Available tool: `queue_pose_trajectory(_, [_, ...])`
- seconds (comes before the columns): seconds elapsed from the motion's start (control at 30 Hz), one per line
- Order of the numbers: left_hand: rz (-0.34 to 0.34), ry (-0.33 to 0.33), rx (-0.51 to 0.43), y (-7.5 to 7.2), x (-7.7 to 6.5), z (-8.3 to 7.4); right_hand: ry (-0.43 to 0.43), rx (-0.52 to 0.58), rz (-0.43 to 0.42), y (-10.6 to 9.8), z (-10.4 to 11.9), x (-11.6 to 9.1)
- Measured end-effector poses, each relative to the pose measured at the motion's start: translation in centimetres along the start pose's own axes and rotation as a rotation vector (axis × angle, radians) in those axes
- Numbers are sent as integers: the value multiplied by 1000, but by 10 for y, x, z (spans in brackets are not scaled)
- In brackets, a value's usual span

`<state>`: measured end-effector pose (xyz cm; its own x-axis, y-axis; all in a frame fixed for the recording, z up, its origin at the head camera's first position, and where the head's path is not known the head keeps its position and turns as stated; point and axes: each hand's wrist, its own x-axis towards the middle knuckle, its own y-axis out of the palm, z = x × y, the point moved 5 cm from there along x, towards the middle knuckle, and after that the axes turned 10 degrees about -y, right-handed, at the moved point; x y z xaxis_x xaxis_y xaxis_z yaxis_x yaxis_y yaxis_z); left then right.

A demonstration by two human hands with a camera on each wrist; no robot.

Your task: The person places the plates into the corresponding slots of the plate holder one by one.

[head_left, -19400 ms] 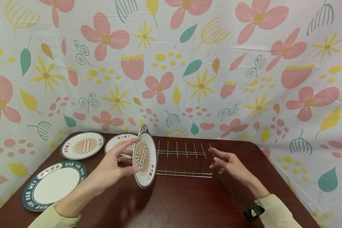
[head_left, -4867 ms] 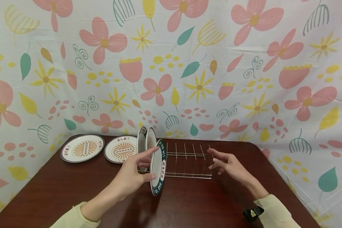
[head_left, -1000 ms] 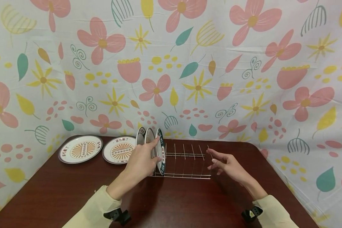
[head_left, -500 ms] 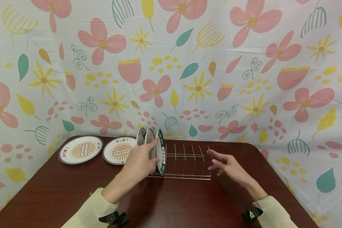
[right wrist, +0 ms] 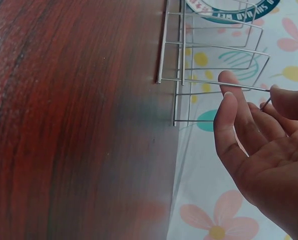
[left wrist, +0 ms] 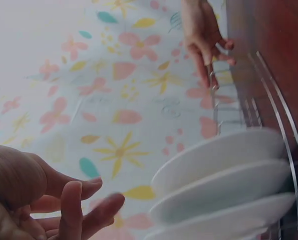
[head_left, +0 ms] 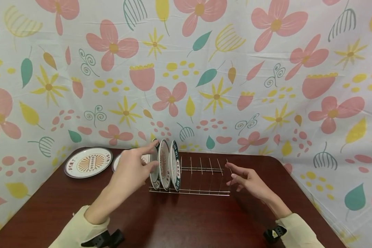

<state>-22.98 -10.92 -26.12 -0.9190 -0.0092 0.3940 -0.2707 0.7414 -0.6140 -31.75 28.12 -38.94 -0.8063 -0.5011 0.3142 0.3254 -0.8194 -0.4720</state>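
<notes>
- Racked items: three plates stand near upright, side by side, at the left end of the wire rack [head_left: 201, 194] on the counter [head_left: 198, 222]: left plate [head_left: 155, 184], middle plate [head_left: 164, 165] and right plate [head_left: 175, 167].
- Awaiting: a flat plate [head_left: 88, 162] lies on the counter at far left; a second flat plate [head_left: 115, 162] lies nearer the rack.
- Left hand [head_left: 127, 172]: thumb and forefinger spread with nothing between them; the left wrist view shows a gap to the plates.
- Right hand [head_left: 251, 181]: pinches the end wire of the rack, opposite the plates.
- Handling, in my judgement: take each plate by its rim, keep it parallel to those racked, lower it between two dividers until both rails bear it, then let go. The left hand should clear the left plate's rim; the right should steady the light-looking frame without lifting it.
- Not verifiable: the left hand covers much of the second flat plate. Seating between the dividers is masked by the plates. The left wrist view is soft and crops the lowest plate; the right wrist view crops another plate at its top edge.
</notes>
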Motion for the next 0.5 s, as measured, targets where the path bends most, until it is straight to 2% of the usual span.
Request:
queue_pose_trajectory(0.13, [-46, -20, -5, -19, 3, 8, -2, 2, -3, -1, 1, 0])
queue_pose_trajectory(0.27, [-96, -41, 44, -35, 7, 21, 4, 2, -7, -1, 1, -1])
queue_pose_trajectory(0.5, [-85, -87, 80, -52, 16, 57, -20, 12, 0, 1, 6, -1])
